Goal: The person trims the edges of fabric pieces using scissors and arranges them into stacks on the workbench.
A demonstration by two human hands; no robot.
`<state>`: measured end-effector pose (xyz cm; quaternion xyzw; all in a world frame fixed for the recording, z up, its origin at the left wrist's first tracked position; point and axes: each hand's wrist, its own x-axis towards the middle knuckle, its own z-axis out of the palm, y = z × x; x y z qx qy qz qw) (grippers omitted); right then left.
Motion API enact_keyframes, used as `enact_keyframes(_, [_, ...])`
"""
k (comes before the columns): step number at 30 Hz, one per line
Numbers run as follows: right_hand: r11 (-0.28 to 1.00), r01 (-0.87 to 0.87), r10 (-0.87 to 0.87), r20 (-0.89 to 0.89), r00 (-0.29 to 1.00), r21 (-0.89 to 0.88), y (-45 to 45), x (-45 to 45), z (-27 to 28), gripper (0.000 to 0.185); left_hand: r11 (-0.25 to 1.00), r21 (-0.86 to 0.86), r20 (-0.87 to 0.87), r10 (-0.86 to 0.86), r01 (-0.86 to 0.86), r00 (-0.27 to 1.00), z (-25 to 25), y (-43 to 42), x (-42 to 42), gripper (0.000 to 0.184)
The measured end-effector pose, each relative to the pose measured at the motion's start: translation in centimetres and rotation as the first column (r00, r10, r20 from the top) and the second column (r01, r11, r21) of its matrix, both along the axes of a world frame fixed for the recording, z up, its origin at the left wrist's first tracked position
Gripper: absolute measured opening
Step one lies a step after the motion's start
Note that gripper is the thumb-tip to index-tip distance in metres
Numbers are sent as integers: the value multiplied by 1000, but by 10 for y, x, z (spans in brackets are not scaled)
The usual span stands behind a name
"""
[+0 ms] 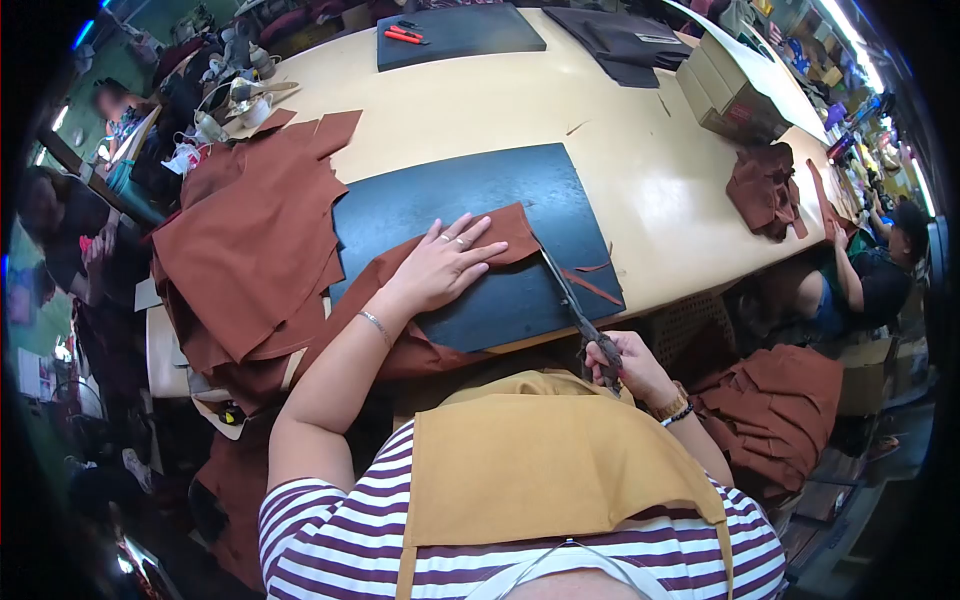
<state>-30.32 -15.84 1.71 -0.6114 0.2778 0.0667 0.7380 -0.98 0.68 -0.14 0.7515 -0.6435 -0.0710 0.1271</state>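
While your left hand (445, 263) lies spread on the cloth (515, 229) across the mat (470, 185), your right hand (632, 362) grips the scissors (570, 299) at the cloth's end. Nearby strips (594, 287) look trimmed off; how much remains is unclear.

Garment workshop, apparently: broad worktable (665, 195) mid-frame, brown cloth pieces (250, 245) heaped at left, shears (573, 306) near centre, another person (878, 268) at right edge.

The tabletop (660, 190) shines brightly, while dim fisheye edges curve into black.
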Motion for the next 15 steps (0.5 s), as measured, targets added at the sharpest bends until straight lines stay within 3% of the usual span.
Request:
enact_keyframes(12, [990,47,-52,37,998,135,-3,5,-7,31,999,-2,-5,-37,37,999,-1,4,-9,40])
enact_keyframes(15, [996,13,-15,27,1000,84,-4,-1,-6,31,1000,-12,-15,-24,23,1000,-2,3,-9,40])
